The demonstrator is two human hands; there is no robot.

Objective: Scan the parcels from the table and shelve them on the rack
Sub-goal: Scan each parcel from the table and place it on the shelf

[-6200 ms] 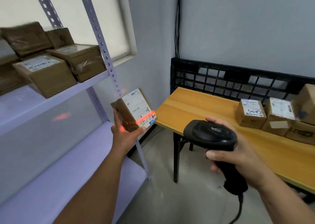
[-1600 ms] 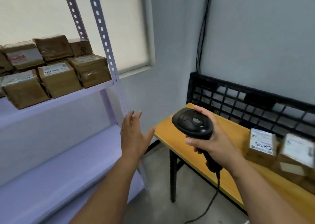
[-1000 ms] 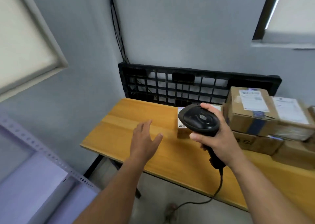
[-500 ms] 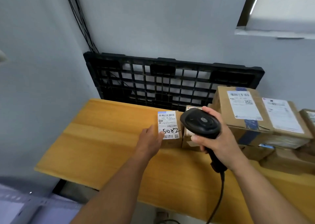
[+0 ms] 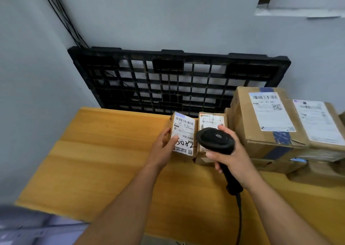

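My left hand (image 5: 164,147) is clamped on the small brown cardboard parcel (image 5: 183,136). My thumb presses the left edge of its white label, just above the handwritten "5082", and my other fingers wrap round its 9 o'clock side, out of sight. This parcel sits at my 12 o'clock, on the far half of the yellow wooden surface (image 5: 104,160). I cannot tell whether its base is flat on the wood or tipped up.

My right hand (image 5: 231,157) is curled tight round the handle of the black handheld barcode scanner (image 5: 214,140). The scanner's rounded head hangs just at 3 o'clock of the parcel I grip. Its black cord (image 5: 239,216) runs down toward 6 o'clock.

Behind the scanner head, a second small brown cardboard parcel (image 5: 211,119) stands just beside the first, on its 3 o'clock side. Further toward 3 o'clock a large brown cardboard box (image 5: 265,118) with a white label and blue tape is stacked on other boxes. A flatter brown cardboard box (image 5: 321,125) lies beside it.

At 12 o'clock a black plastic pallet (image 5: 168,80) leans on the grey wall, with black cables (image 5: 61,15) running up at 11 o'clock. A blurred corner of the pale grey rack (image 5: 28,228) shows at 7 o'clock.
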